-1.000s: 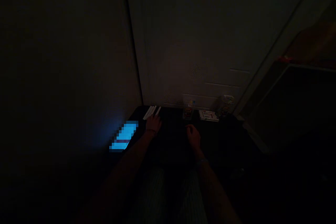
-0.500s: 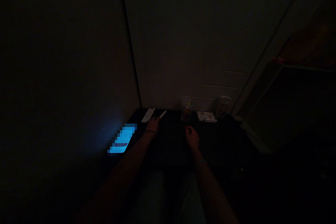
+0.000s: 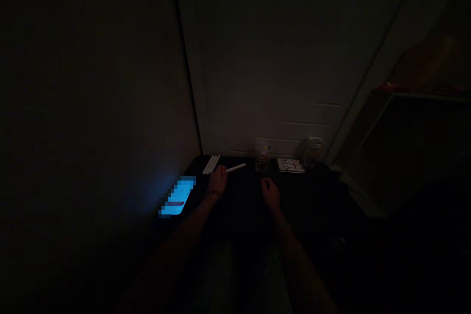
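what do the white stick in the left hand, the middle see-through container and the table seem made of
White stick: probably smooth plastic; even pale colour, straight sides. See-through container: likely clear, slightly glossy plastic, as faint bright edges show and the wall shows through; glass is possible. Table: dark, no shine visible; too dim to tell cloth from wood.

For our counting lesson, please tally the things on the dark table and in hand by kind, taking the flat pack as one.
Loose white sticks: 4 (3 lying together, 1 in the left hand)
Clear containers: 2
Flat pack: 1
Lit blue screen: 1
Total: 8
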Motion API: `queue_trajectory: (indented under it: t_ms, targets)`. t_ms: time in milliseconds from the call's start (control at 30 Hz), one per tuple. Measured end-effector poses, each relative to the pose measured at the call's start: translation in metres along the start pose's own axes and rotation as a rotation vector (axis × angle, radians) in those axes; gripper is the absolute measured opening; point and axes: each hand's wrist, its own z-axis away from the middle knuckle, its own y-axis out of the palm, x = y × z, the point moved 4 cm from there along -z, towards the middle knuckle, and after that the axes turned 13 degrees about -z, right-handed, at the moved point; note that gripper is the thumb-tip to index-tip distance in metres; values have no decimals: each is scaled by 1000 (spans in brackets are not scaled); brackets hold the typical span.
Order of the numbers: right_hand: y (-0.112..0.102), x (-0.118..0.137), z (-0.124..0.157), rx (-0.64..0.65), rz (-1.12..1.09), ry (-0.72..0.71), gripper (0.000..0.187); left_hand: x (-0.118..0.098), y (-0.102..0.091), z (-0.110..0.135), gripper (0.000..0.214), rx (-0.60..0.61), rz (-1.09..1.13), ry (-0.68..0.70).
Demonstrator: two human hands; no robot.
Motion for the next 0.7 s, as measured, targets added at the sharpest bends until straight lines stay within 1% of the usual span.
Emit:
queue_trajectory:
  t_ms: [67,133,167,233,300,333,367,433,533,600,700]
  targets:
    - [-1,7,2,-20,-52,-66,33,-6,-1,10,33,-10,112,-17]
    - [-3,13,5,-34,-103,-135,36,-11,9,22,34,58,233,-64]
    - [-3,14,6,-19,-125,-155,36,-12,17,28,35,106,300,-103]
    - [-2,12,9,59,-170,-149,36,-16,34,38,37,191,474,-161]
    - [-3,5,11,135,-208,-114,34,-19,49,46,39,225,607,-205]
    - [-5,1,11,149,-217,-107,33,-20,54,49,40,235,640,-222]
    - [-8,-2,12,150,-219,-106,33,-21,57,51,40,241,665,-209]
    - [-14,-6,13,122,-211,-99,35,-24,58,54,39,243,685,-149]
    - [-21,-7,15,49,-197,-65,38,-28,51,56,38,245,672,-62]
    - [-22,-4,16,28,-187,-57,40,-29,46,57,37,237,661,-48]
    - [-21,-1,18,35,-174,-51,44,-30,43,56,36,225,682,-43]
